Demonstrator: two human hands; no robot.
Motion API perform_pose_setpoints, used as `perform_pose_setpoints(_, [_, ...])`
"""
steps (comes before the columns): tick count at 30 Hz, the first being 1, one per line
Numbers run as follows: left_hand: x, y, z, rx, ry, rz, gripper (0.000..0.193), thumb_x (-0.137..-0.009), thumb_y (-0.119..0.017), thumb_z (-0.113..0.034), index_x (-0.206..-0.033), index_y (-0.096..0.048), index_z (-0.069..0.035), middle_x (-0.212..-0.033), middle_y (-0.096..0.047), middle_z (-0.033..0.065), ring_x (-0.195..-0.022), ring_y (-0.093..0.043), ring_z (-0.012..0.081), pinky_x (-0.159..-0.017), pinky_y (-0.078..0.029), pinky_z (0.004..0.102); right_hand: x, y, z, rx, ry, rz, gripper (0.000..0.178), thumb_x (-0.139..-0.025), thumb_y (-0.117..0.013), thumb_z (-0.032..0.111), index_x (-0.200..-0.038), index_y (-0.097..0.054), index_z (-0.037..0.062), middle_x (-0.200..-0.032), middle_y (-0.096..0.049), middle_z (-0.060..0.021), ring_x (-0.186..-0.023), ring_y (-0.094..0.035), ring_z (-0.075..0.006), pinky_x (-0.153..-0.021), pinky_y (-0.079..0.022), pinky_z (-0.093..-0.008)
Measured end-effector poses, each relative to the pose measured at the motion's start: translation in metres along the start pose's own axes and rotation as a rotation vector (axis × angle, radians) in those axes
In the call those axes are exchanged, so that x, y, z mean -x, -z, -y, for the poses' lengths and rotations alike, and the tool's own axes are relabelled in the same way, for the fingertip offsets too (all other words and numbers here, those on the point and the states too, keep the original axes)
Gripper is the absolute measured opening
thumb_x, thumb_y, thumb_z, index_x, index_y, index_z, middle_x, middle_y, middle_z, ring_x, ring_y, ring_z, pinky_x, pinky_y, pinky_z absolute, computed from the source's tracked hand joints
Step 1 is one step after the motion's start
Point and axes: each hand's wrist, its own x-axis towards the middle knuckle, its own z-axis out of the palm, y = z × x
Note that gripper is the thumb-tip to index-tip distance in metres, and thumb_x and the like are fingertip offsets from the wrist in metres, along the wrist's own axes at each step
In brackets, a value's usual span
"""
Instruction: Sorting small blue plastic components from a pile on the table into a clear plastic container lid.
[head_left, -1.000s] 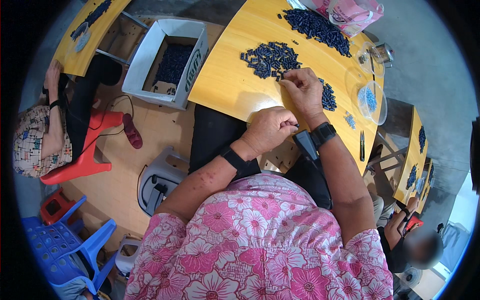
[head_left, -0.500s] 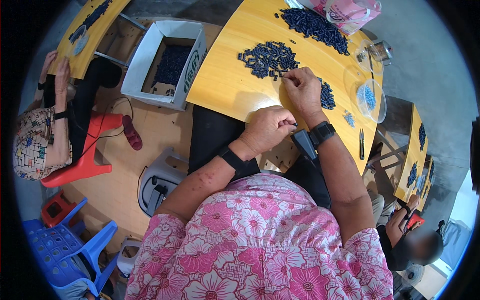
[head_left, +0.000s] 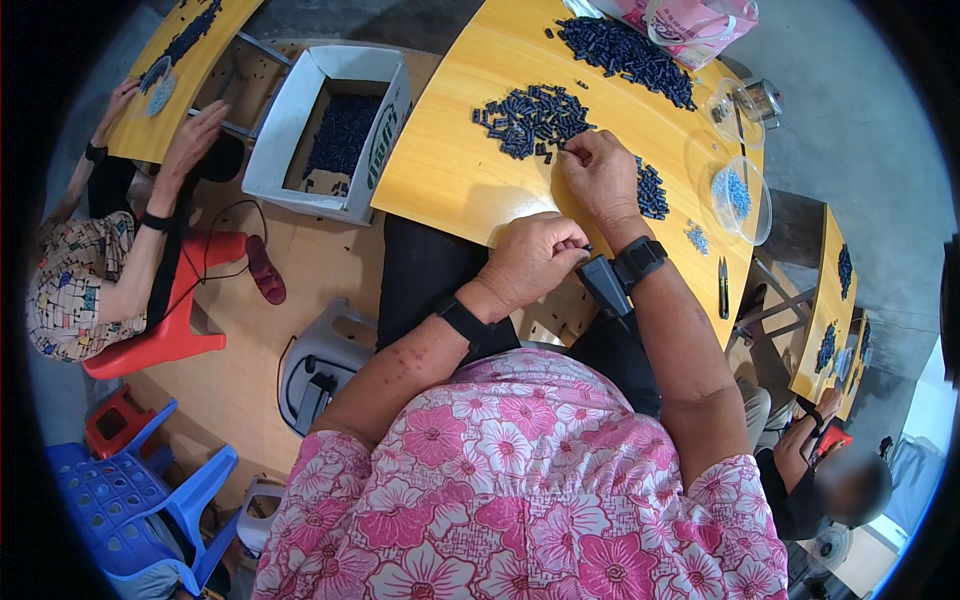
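Just off the table's front edge, my left hand (head_left: 532, 255) is closed in a pinch on a small black part (head_left: 587, 249). My right hand (head_left: 602, 178) rests on the yellow table (head_left: 450, 150) beside a pile of small black tubular parts (head_left: 532, 118). Its thumb and forefinger are pressed together at the pile's near edge. Whatever lies between those fingertips is hidden or too small to name. Another, smaller group of black parts (head_left: 651, 190) lies to the right of this hand.
Small blue pieces (head_left: 697, 238) lie near a clear tub (head_left: 765, 205) and black-handled snips (head_left: 723, 288). A larger black pile (head_left: 622, 62) and a pink bag (head_left: 695, 25) are farther back. Left stand a white carton (head_left: 355, 205) and a co-worker's hand (head_left: 193, 140).
My hands stay almost in place, with the right fingertips still at the pile. The co-worker on the left has lifted one hand and moved it away from the table edge.
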Motion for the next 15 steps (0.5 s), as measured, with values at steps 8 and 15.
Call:
perform_pose_setpoints(8, [0.000, 0.000, -0.001, 0.051, 0.006, 0.008, 0.006, -0.082, -0.069, -0.001, -0.086, -0.066, 0.002, -0.076, -0.064, 0.0074, -0.066, -0.060, 0.0122, -0.061, -0.049, 0.0273, 0.008, 0.015, -0.005, 0.032, -0.001, 0.056, 0.014, -0.078, -0.061, 0.013, -0.078, -0.070, 0.0021, -0.086, -0.066, -0.0177, -0.080, -0.064, -0.0377, -0.075, -0.052, -0.0447])
perform_pose_setpoints(15, [0.002, 0.003, -0.006, 0.054, -0.001, 0.006, 0.007, -0.082, -0.070, -0.002, -0.087, -0.067, 0.001, -0.076, -0.064, 0.0064, -0.067, -0.061, 0.0116, -0.062, -0.050, 0.0258, 0.023, 0.033, -0.011, 0.192, 0.240, 0.143, 0.009, -0.074, -0.061, 0.011, -0.070, -0.067, 0.0051, -0.083, -0.066, -0.0087, -0.079, -0.061, -0.0311, -0.072, -0.053, -0.0415])
